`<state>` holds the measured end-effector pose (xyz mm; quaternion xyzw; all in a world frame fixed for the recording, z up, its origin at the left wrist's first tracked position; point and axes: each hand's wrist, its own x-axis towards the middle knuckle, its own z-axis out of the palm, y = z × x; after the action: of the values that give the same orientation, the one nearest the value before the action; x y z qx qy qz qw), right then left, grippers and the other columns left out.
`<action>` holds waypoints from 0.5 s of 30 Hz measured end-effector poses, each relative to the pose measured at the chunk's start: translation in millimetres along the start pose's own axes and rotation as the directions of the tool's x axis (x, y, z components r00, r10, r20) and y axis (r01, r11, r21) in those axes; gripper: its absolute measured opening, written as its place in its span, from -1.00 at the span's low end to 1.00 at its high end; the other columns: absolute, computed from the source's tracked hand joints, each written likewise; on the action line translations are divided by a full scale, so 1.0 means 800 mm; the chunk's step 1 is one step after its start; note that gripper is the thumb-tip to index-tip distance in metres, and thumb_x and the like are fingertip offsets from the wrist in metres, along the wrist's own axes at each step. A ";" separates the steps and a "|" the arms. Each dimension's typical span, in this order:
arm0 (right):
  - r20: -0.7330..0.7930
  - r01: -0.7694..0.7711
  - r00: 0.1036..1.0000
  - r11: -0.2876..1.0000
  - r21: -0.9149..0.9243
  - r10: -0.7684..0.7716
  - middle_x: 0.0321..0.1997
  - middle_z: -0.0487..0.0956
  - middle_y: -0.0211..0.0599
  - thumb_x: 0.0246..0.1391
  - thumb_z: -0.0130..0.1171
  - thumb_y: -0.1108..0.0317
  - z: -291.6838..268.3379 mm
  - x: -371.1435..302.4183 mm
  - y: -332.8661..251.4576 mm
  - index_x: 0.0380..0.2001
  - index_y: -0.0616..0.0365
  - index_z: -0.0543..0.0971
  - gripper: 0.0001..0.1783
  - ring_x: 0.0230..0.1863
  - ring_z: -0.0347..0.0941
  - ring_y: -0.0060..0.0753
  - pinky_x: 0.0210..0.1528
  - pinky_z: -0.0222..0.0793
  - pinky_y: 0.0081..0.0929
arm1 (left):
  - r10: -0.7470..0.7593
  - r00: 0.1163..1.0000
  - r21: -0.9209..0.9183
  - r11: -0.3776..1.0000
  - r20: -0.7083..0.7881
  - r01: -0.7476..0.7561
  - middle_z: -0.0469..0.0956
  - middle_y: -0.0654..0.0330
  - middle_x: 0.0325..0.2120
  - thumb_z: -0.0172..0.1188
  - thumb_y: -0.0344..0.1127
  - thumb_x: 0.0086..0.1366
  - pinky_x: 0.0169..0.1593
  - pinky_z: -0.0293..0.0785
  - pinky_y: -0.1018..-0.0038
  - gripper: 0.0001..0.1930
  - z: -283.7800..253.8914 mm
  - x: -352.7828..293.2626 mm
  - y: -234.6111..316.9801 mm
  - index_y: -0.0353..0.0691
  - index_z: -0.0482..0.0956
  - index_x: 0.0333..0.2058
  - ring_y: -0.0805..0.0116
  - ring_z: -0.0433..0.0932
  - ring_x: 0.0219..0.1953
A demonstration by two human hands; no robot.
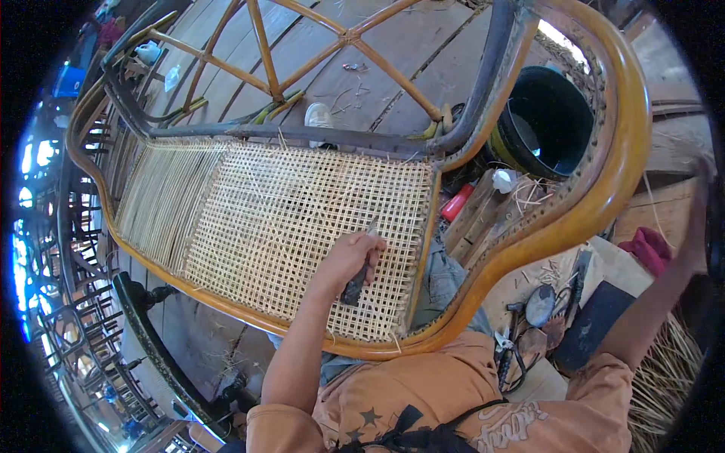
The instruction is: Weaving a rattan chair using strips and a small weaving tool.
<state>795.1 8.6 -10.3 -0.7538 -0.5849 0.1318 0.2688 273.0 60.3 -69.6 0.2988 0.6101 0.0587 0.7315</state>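
Rattan chair frame [589, 204], lying tipped across person's lap, fills most of view; curved honey-coloured rim sweeps from upper right down to lower centre. Woven cane seat panel [302, 219] sits inside frame, open lattice weave on right part, plain parallel strands on left part. Plank floor [423, 53] beneath, littered with cane scraps. Black bucket [547, 124] stands on floor beyond frame at upper right, just outside rim. Dark chairs stacked at left edge [68, 287], blurred by lens. Orange shirt [453, 400] of person at bottom.

Left hand [351, 257] rests on lattice near lower right corner of panel, fingers curled tight round dark-handled tool [357, 279], metal tip poking up past knuckles onto weave. Right hand [698, 204] far out at right edge, arm stretched away from chair; blurred and cut by rim, cannot tell whether fingers are spread or closed, nor what they touch.

Low wooden bench [544, 362] at right of lap carries small tools: scissors or pliers [504, 351], dark flat block [596, 321], round dark piece [540, 304]. Pink cloth [646, 249] on wood nearby. Red cylinder [457, 202] and small white bottle [504, 180] lie between seat panel and rim. Loose cane bundle [668, 377] at lower right.
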 end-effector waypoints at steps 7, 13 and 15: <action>0.505 0.348 0.737 0.893 0.287 -0.450 -0.41 0.44 -0.20 -0.03 0.05 0.45 0.214 0.032 -0.136 -0.36 0.21 0.49 -0.87 -0.31 0.40 -0.23 -0.22 0.32 -0.42 | 0.138 0.984 0.485 0.856 0.115 -0.177 0.38 0.18 -0.70 -0.12 -0.29 0.18 -0.61 0.36 0.44 -0.77 0.007 0.027 0.040 -0.32 0.35 -0.56 0.38 0.43 -0.71; 0.661 0.365 0.627 0.905 0.220 -0.414 -0.40 0.44 -0.16 -0.07 0.07 0.44 0.293 0.058 -0.189 -0.39 0.18 0.47 -0.88 -0.31 0.39 -0.12 -0.25 0.32 -0.34 | 0.315 0.888 0.711 0.534 0.336 -0.458 0.46 0.07 -0.68 -0.10 -0.31 0.15 -0.53 0.41 0.37 -0.74 -0.001 0.087 0.065 -0.38 0.45 -0.55 0.26 0.47 -0.67; 0.682 0.375 0.616 0.908 0.187 -0.395 -0.40 0.43 -0.17 -0.07 0.07 0.43 0.294 0.067 -0.197 -0.40 0.17 0.47 -0.88 -0.31 0.39 -0.12 -0.26 0.31 -0.32 | 0.326 0.815 0.696 0.425 0.479 -0.579 0.47 0.14 -0.69 -0.12 -0.31 0.16 -0.61 0.37 0.44 -0.76 -0.005 0.104 0.064 -0.34 0.44 -0.53 0.38 0.44 -0.71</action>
<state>561.4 145.9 -108.8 -0.4984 -0.7881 0.3569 0.0559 304.3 141.1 -115.5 0.7608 0.3541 -0.0755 0.5385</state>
